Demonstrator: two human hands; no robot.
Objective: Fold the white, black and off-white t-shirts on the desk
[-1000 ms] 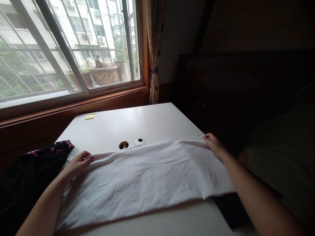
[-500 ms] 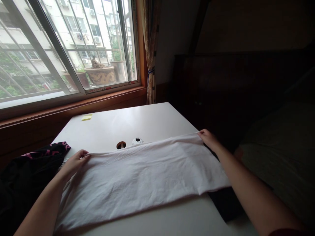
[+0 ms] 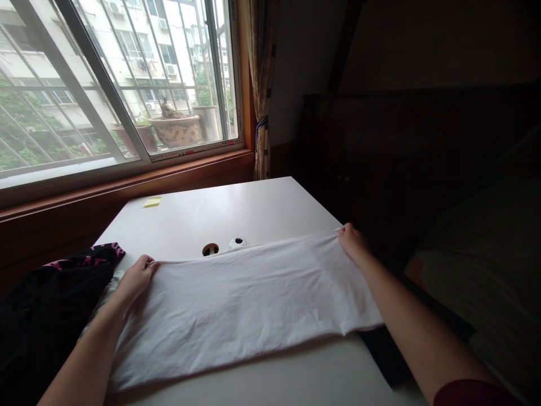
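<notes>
A white cloth garment [image 3: 249, 304], folded into a long strip with light wrinkles, lies across the white table [image 3: 236, 203]. At its far left corner, my left hand [image 3: 139, 276] pinches the edge between thumb and fingers. My right hand [image 3: 351, 241] grips the far right corner, where a small bit of fabric pokes past the fingers. Between the two hands the far edge runs fairly straight. Whether the piece is a shirt or something else, I cannot tell.
Black clothing with a pink pattern [image 3: 84, 262] is heaped at the left table edge. Dark fabric [image 3: 384, 352] lies by the right edge. Beyond the garment are a round hole [image 3: 210, 249], a white round fitting [image 3: 237, 243] and a yellow sticky note [image 3: 153, 201]. A barred window stands behind.
My left hand has shifted slightly right, and the garment's left end has drawn in with it. The right hand's fingers have curled further over the corner. The view has moved a little.
</notes>
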